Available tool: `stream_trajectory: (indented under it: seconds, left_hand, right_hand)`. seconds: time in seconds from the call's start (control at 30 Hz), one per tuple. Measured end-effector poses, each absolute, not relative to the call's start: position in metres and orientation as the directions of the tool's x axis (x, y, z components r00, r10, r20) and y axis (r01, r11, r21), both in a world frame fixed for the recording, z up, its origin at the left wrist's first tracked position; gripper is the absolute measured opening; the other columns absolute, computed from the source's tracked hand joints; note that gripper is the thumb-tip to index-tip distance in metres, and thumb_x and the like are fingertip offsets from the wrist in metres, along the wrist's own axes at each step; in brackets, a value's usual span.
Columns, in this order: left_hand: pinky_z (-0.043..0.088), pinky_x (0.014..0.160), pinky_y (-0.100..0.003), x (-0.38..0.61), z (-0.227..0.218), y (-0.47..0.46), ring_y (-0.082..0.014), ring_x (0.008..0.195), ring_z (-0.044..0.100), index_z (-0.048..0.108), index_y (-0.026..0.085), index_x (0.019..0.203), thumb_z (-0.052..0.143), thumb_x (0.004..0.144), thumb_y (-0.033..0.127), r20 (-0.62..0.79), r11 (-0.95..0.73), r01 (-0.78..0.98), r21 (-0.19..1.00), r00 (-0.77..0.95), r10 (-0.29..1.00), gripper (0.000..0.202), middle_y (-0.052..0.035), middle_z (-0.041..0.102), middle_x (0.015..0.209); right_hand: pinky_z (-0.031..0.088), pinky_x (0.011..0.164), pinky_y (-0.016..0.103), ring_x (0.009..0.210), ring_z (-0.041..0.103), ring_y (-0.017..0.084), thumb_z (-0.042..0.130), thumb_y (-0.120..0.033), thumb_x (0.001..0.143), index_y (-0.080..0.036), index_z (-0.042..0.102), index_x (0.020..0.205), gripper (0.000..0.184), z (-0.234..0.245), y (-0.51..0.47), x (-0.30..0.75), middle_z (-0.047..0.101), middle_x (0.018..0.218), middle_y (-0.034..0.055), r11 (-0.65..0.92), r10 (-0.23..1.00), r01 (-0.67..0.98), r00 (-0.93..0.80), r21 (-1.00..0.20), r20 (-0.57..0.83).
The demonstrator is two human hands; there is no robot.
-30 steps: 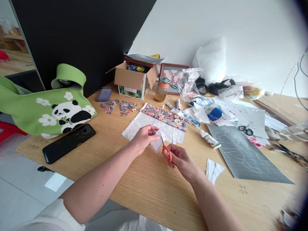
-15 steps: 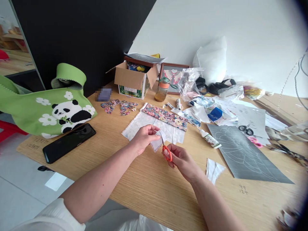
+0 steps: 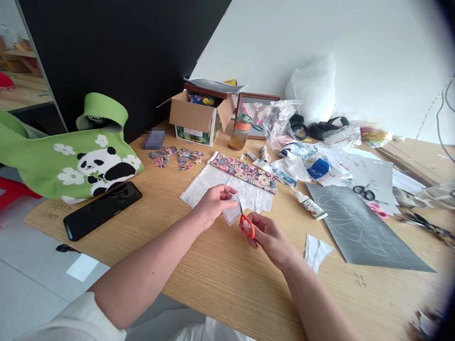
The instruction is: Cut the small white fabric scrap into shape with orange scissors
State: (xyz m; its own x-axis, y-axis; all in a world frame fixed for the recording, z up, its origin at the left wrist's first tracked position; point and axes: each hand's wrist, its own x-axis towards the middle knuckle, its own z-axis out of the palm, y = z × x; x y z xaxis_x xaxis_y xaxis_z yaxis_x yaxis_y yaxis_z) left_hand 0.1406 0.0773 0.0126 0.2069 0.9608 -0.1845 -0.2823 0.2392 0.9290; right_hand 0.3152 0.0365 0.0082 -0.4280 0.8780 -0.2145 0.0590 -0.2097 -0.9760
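Between thumb and fingers, my left hand (image 3: 215, 204) pinches a small white piece of fabric (image 3: 232, 214). My right hand (image 3: 265, 233) grips orange-handled scissors (image 3: 248, 226), their blades at the right edge of that piece. Whether the blades are parted is too small to tell. Behind my hands, a larger white cloth (image 3: 202, 183) lies on the table with a folded floral fabric (image 3: 245, 171) on top. A white fabric scrap (image 3: 316, 252) rests to the right of my right forearm.
A phone (image 3: 103, 210) and a green panda bag (image 3: 88, 161) lie left. Floral scraps (image 3: 188, 158), a cardboard box (image 3: 194, 118) and a jar (image 3: 239, 132) stand farther back. Right are a glue bottle (image 3: 310, 204), a dark patterned sheet (image 3: 366, 232) and black-handled scissors (image 3: 364, 192).
Almost nothing differs. Both hands, the scissors and the white fabric piece stay in nearly the same place, shifted only very slightly.
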Motion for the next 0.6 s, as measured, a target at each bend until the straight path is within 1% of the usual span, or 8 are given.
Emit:
stream_trajectory:
  seconds: [0.6]
  left_hand:
    - [0.039, 0.059, -0.022, 0.1397, 0.0106, 0.0777, -0.0089, 0.061, 0.053, 0.060, 0.012, 0.091, 0.074, 0.057, 0.019, -0.183, 0.233, -0.278, 0.932, 0.195, 0.964, 0.038, 0.0007, 0.058, 0.072]
  right_hand:
    - [0.028, 0.047, 0.024, 0.050, 0.037, 0.008, 0.071, -0.057, 0.075, -0.018, 0.051, 0.068, 0.044, 0.0078, 0.0368, 0.3152, 0.046, 0.063, -0.0037, -0.201, 0.882, 0.074, -0.420, -0.977, -0.213]
